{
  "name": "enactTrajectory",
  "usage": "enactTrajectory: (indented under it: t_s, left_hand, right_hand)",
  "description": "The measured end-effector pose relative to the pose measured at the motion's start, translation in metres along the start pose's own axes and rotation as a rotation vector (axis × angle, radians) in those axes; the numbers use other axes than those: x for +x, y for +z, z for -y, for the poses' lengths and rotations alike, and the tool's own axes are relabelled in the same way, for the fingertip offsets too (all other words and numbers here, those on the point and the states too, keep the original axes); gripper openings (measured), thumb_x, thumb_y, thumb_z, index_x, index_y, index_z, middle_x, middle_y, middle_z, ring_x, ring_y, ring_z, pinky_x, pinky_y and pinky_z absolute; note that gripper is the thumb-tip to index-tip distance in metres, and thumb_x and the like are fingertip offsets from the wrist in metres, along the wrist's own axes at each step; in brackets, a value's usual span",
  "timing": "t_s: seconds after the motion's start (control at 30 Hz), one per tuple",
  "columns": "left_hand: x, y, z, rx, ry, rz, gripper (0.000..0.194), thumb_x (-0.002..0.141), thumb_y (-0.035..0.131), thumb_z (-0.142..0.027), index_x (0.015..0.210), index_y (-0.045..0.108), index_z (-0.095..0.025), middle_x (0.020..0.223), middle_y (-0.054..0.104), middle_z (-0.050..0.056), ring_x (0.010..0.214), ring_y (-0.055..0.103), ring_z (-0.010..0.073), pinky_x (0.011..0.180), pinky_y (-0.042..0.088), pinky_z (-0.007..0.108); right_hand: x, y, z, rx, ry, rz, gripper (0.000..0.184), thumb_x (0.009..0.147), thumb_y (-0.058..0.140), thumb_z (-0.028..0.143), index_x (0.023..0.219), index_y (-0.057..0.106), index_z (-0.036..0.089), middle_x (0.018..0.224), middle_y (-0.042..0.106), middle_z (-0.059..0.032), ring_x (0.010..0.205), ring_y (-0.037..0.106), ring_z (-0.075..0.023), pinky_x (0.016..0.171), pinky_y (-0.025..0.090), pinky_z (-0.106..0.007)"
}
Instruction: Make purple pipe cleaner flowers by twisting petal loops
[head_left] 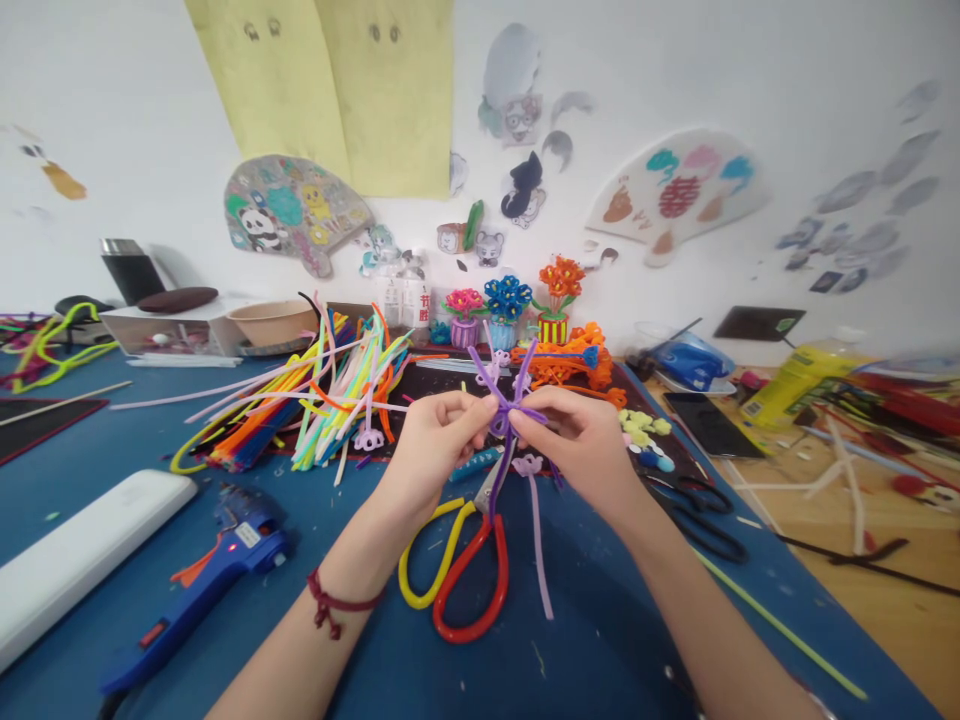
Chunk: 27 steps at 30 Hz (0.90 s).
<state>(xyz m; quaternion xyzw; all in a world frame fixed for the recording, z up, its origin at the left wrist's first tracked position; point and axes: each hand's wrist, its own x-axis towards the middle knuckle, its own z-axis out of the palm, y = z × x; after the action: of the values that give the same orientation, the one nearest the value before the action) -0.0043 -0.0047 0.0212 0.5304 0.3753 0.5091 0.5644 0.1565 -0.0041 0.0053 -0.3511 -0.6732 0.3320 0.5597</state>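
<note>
Between my two hands is a purple pipe-cleaner flower, with loops at its middle, ends sticking up and a stem hanging down. My left hand pinches its left side, thumb against forefinger. From the right, my right hand pinches the same flower close to its centre. Below them, on the blue table, lie scissors with one yellow and one red handle; the purple stem hangs over their blades. A pale lilac pipe-cleaner flower with a long stem lies just right of the scissors. Another lilac flower rests left of my left hand.
A blue glue gun with a lit red light and a white case lie at left. Behind is a pile of coloured pipe cleaners. Black scissors and a phone lie right. Small potted pipe-cleaner flowers stand by the wall.
</note>
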Motion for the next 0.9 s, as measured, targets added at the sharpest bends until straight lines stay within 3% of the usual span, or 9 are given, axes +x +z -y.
enactTrajectory:
  t_s: [0.23,0.47,0.73,0.9]
  left_hand:
    - [-0.002,0.002,-0.002,0.102,0.087,0.051,0.021,0.077,0.071,-0.033,0.078,0.065,-0.012,0.062,0.062,0.000,0.051,0.048,0.0060,0.047,0.033,0.017]
    - [-0.002,-0.002,-0.004,0.150,0.149,0.071,0.018,0.074,0.073,-0.029,0.078,0.070,-0.012,0.069,0.066,0.002,0.063,0.057,0.0109,0.061,0.045,0.021]
    - [-0.003,-0.005,-0.006,0.126,0.109,0.107,0.014,0.070,0.076,-0.027,0.073,0.073,-0.013,0.068,0.067,0.003,0.060,0.057,0.0113,0.055,0.044,0.021]
    - [-0.003,-0.011,-0.008,0.410,0.315,0.110,0.014,0.076,0.071,-0.028,0.075,0.073,-0.015,0.071,0.067,0.005,0.061,0.055,0.0133,0.056,0.042,0.024]
  right_hand:
    - [0.001,-0.002,0.002,-0.047,-0.099,-0.073,0.007,0.079,0.066,0.019,0.073,0.064,0.017,0.072,0.061,-0.0015,0.067,0.057,-0.0146,0.062,0.048,-0.026]
    - [0.003,-0.006,-0.002,-0.144,-0.153,-0.015,0.012,0.080,0.065,0.020,0.068,0.062,0.018,0.069,0.060,-0.0012,0.068,0.056,-0.0155,0.063,0.046,-0.027]
    - [0.000,-0.001,-0.001,0.091,0.126,0.004,0.013,0.076,0.069,0.027,0.069,0.063,0.017,0.059,0.055,0.0027,0.050,0.051,-0.0113,0.045,0.044,-0.023]
    - [0.000,0.001,-0.004,0.225,0.232,-0.019,0.015,0.072,0.072,0.028,0.065,0.065,0.017,0.054,0.057,0.0027,0.044,0.050,-0.0105,0.040,0.042,-0.022]
